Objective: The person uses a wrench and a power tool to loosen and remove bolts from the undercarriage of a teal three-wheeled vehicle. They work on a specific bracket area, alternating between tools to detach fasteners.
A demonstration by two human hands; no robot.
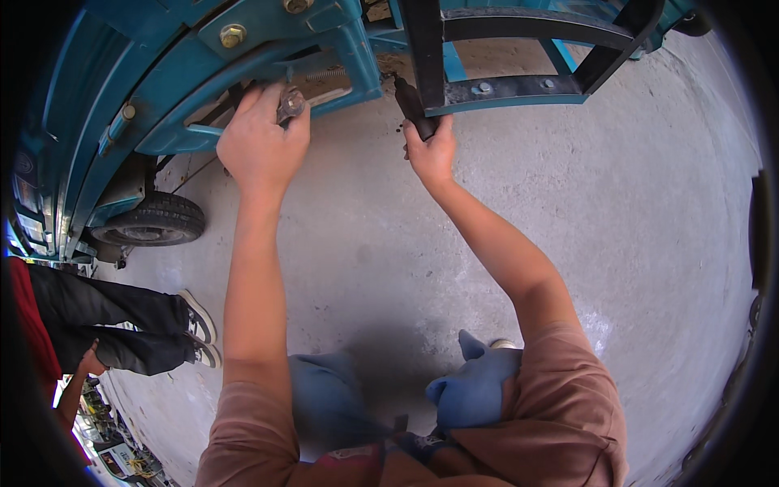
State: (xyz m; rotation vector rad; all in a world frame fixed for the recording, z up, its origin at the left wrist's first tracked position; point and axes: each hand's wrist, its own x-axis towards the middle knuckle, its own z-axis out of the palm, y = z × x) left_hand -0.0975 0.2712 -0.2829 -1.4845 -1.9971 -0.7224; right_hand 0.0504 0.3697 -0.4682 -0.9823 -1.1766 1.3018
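Observation:
My left hand (264,146) is closed around a metal tool with a rounded end (292,103), up against an opening in the teal vehicle frame (357,49). Its fingers are partly hidden, and the tool's exact kind does not show. Closer to the middle, my right hand (432,152) grips a dark, tapered, rod-like thing (411,104) from below. The far tip of that thing reaches up beside the black metal bracket (511,88), which has bolts through its lower bar.
A black tyre (154,219) stands under the vehicle at the left. Another person in dark trousers (122,312) and dark shoes (199,329) stands farther left. Grey concrete floor (649,219) lies below the frame. Assorted gear (122,450) shows at the lower left.

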